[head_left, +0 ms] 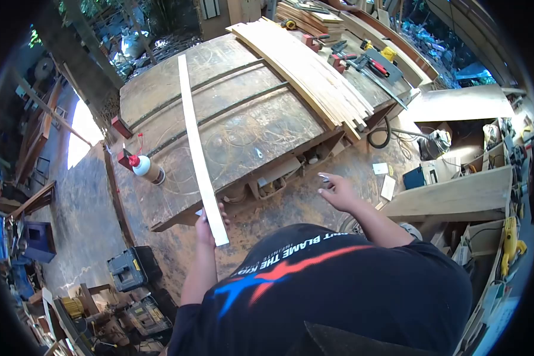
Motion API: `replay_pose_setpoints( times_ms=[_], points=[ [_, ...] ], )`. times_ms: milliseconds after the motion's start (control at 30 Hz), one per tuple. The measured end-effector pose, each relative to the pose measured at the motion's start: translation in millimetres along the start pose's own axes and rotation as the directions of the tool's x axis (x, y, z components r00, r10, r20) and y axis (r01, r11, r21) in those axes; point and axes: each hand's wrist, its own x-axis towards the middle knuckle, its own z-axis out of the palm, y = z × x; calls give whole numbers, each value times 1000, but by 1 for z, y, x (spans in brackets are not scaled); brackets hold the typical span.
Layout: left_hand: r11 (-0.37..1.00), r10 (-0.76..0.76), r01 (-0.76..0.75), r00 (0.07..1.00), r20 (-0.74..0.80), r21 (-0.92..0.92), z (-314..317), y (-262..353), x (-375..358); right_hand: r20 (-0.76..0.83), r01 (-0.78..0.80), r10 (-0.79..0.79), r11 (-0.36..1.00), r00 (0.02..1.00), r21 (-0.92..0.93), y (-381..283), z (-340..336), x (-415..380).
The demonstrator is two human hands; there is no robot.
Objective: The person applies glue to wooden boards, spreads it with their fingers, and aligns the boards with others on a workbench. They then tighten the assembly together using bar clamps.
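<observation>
My left hand (210, 224) is wrapped round the near end of a long pale wooden strip (194, 139). The strip runs away from me across the worktable (243, 127) and crosses two dark metal bars. My right hand (337, 193) is held in the air off the table's near edge, with its fingers curled; what it holds, if anything, is too small to name. A glue bottle (146, 168) with a red cap stands on the table left of the strip. On the table's right part lies a stack of pale wooden strips (305, 71).
Clamps (377, 67) and a tape measure (289, 24) lie beyond the stack. A black toolbox (133, 268) is on the floor at the left. At the right stand a wooden cabinet (451, 193) and a yellow power tool (510, 246). A hose (387, 136) hangs by the table's right corner.
</observation>
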Motion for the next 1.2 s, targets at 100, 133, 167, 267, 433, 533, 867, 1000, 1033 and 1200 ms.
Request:
replay_pose_setpoints(
  times_ms=[100, 133, 167, 267, 433, 533, 867, 1000, 1033, 1200],
  points=[
    [995, 20, -20, 1000, 2, -99, 9, -2, 15, -44, -43, 44, 999, 998, 30, 20, -21, -27],
    [995, 15, -10, 999, 49, -97, 14, -6, 21, -53, -83, 85, 996, 995, 41, 29, -28, -35],
    [996, 9, 0, 995, 97, -93, 22, -11, 29, -64, -123, 127, 991, 990, 53, 38, -34, -42],
    [999, 37, -34, 977, 211, -18, 64, -29, 64, -70, -187, 192, 980, 979, 69, 66, -54, -58],
    [982, 174, -188, 947, 270, 25, 135, -57, 150, -100, -156, 165, 984, 981, 89, 146, -86, -66],
    [974, 219, -228, 940, 261, 5, 159, -89, 203, -94, -167, 170, 985, 981, 43, 199, -128, -60],
    [978, 178, -193, 970, 164, 81, 224, -161, 333, -220, -240, 230, 971, 948, -19, 338, -246, -66],
    [949, 181, -195, 981, 75, 249, 249, -173, 354, -239, -283, 277, 959, 931, 6, 356, -252, -75],
    [941, 181, -186, 983, 43, 281, 247, -177, 366, -234, -294, 293, 955, 927, 32, 360, -250, -79],
    [881, 215, -131, 967, -138, 454, 290, -181, 364, -199, -335, 347, 938, 917, 91, 373, -237, -98]
  ],
)
